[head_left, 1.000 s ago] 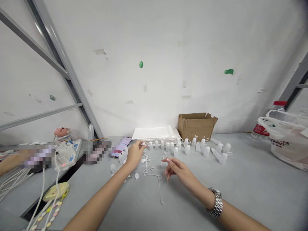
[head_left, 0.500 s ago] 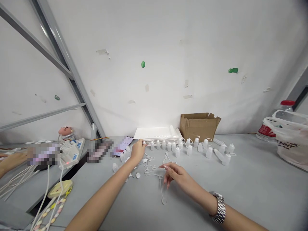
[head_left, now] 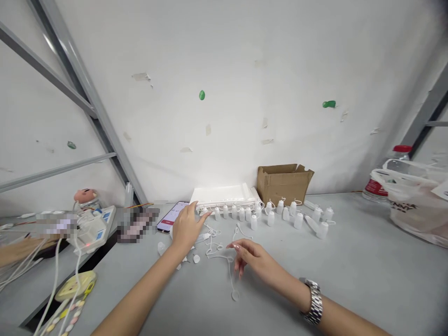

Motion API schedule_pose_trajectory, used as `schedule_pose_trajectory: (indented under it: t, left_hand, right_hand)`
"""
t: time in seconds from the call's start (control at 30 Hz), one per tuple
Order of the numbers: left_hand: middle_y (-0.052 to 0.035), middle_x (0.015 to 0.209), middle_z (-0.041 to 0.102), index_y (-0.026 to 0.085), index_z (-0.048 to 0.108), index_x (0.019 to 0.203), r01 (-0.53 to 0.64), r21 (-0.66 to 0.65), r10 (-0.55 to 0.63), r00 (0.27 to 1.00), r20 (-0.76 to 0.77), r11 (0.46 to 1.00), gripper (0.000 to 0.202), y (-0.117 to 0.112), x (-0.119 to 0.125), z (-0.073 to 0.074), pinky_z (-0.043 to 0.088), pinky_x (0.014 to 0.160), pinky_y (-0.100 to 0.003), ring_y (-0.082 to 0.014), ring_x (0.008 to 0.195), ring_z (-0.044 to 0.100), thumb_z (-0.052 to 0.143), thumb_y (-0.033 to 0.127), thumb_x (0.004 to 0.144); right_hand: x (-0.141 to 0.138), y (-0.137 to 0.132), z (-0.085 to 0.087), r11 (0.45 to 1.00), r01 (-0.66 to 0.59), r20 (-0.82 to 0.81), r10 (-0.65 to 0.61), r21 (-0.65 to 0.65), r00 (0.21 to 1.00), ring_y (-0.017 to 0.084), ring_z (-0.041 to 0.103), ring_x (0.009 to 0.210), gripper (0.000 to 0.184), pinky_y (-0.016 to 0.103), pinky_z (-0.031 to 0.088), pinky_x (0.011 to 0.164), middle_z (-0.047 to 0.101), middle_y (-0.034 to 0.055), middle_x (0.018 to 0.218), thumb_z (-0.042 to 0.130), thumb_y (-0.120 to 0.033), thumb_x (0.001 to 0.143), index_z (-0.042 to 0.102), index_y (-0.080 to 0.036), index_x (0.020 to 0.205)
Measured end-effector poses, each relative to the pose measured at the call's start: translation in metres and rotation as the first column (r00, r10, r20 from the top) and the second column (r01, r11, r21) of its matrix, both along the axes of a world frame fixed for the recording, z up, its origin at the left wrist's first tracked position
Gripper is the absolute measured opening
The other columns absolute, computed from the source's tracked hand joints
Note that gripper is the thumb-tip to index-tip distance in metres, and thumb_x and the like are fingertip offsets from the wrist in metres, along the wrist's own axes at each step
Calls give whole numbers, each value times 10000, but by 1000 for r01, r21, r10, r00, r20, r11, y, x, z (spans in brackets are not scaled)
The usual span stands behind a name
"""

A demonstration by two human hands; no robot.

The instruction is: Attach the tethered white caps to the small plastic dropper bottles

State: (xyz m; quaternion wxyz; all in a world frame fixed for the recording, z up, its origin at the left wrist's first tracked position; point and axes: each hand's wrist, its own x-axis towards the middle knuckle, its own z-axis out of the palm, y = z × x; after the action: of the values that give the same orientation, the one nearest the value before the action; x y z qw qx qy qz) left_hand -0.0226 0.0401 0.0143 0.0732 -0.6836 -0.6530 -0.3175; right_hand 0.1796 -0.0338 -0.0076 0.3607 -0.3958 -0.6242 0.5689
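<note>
My left hand (head_left: 187, 228) is open, its thumb and fingers apart beside the left end of a row of small translucent white bottles (head_left: 226, 213). It partly covers loose bottles and small caps, one loose cap (head_left: 196, 258) lying just right of the wrist. My right hand (head_left: 252, 256) hovers low over the table with loosely bent fingers apart and nothing visible in them. Thin white looped straps (head_left: 219, 255) lie between the hands, one with a round disc (head_left: 235, 295) at its end. More capped bottles (head_left: 298, 220) stand farther right, some with strap loops.
Behind the row lie a flat white stack (head_left: 220, 192) and an open cardboard box (head_left: 285, 184). A phone (head_left: 171, 217) lies left of my hand. Cables and a power strip (head_left: 96, 231) occupy the left, near another person's hand (head_left: 21, 249). A plastic bag (head_left: 413, 205) stands right.
My left hand has opened from a pinch at the bottle at the row's left end and drawn back slightly. My right hand has hardly moved. The view has shifted a little to the right.
</note>
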Motion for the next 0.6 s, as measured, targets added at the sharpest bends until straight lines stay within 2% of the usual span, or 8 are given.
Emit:
schedule_pose_trajectory:
  t: [0.07, 0.13, 0.23, 0.3, 0.37, 0.47, 0.53, 0.6]
  left_hand:
    - [-87, 1000, 596, 209, 499, 1097, 88, 85, -85, 996, -34, 993, 400, -13, 1, -4, 371, 838, -330, -236, 970, 522, 438, 461, 792]
    - [-62, 893, 591, 222, 537, 1020, 146, 69, -143, 989, -39, 987, 330, -23, 1, -9, 382, 817, -320, -219, 893, 539, 427, 442, 800]
    - [-17, 774, 564, 247, 569, 875, 151, -111, -149, 989, 20, 982, 285, -29, 1, -14, 412, 655, -289, -189, 731, 549, 424, 474, 784]
    - [0, 745, 555, 252, 577, 779, 179, -235, -178, 984, 25, 955, 290, -31, -1, -14, 397, 595, -275, -171, 675, 541, 399, 481, 787]
    - [-1, 768, 562, 249, 582, 748, 206, -310, -212, 977, 16, 928, 300, -32, -2, -12, 388, 584, -269, -171, 700, 547, 392, 478, 785]
    - [-14, 823, 574, 245, 594, 781, 228, -368, -243, 970, 6, 901, 301, -34, -2, -9, 388, 592, -270, -187, 764, 555, 395, 470, 778]
    - [-19, 841, 579, 244, 601, 809, 232, -386, -247, 969, 10, 893, 314, -35, -1, -9, 390, 589, -270, -192, 780, 558, 385, 470, 778]
    - [-20, 843, 584, 246, 608, 819, 229, -386, -240, 971, 21, 894, 323, -35, -2, -9, 393, 578, -265, -190, 774, 562, 374, 466, 780]
  right_hand:
    - [1, -3, 6, 996, 10, 81, -18, 93, 997, 127, 564, 558, 383, 284, 450, 612, 577, -7, 639, 372, -482, 857, 528, -165, 1006]
    - [6, -8, 18, 964, 25, 206, -81, 264, 975, 144, 571, 640, 339, 301, 446, 659, 603, 11, 705, 391, -437, 864, 534, -198, 1057]
    - [25, -11, 42, 843, 108, 294, -300, 526, 908, 175, 563, 797, 268, 338, 427, 760, 625, 38, 859, 436, -394, 851, 579, -237, 1015]
    - [50, -8, 56, 782, 208, 275, -435, 588, 857, 176, 565, 808, 256, 332, 436, 753, 626, 50, 917, 431, -380, 853, 585, -226, 988]
    - [83, -2, 64, 703, 358, 256, -606, 614, 753, 181, 576, 767, 264, 325, 448, 699, 631, 66, 927, 432, -378, 843, 589, -208, 969]
    - [141, 8, 63, 562, 532, 309, -814, 634, 492, 203, 589, 717, 266, 331, 442, 651, 651, 87, 866, 481, -370, 788, 617, -167, 892]
    - [177, 14, 58, 492, 600, 378, -870, 631, 316, 219, 599, 717, 253, 330, 435, 631, 660, 90, 840, 494, -353, 762, 633, -161, 852]
    - [206, 20, 53, 456, 674, 433, -875, 582, 218, 220, 609, 704, 254, 314, 433, 600, 671, 83, 800, 487, -338, 756, 633, -156, 859]
